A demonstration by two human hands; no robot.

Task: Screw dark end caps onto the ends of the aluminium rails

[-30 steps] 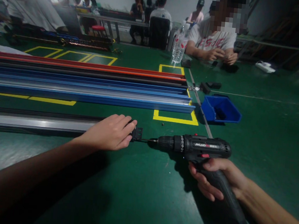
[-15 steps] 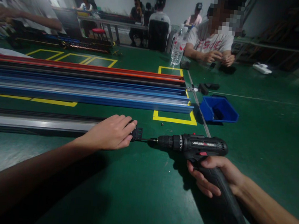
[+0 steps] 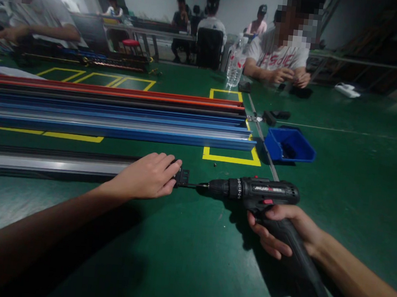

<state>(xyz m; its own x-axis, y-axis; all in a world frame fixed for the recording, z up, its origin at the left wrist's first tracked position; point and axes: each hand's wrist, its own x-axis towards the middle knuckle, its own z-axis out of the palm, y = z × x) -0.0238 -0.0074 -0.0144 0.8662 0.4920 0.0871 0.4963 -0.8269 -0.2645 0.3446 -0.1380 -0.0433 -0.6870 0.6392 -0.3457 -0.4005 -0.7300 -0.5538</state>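
My left hand (image 3: 149,177) is closed over the right end of a long black and silver metal profile (image 3: 51,165) lying on the green table. A black end bracket (image 3: 184,178) sticks out past its fingertips. My right hand (image 3: 282,233) grips the handle of a black cordless drill (image 3: 268,190), its index finger by the trigger. The drill lies level, pointing left, and its long thin bit (image 3: 192,185) reaches the bracket. Whether the tip sits in a screw is hidden. A tiny dark piece (image 3: 214,165) lies behind the bit.
Blue profiles (image 3: 115,131) and an orange profile (image 3: 119,92) lie across the table behind. A blue bin (image 3: 306,152) with dark small parts stands right of them. Black pieces (image 3: 271,117), water bottles (image 3: 234,67) and a seated person (image 3: 279,57) are farther back.
The drill and my right hand have shifted very slightly left. My left hand keeps its hold on the profile end. At the far left, a person's hands have moved.
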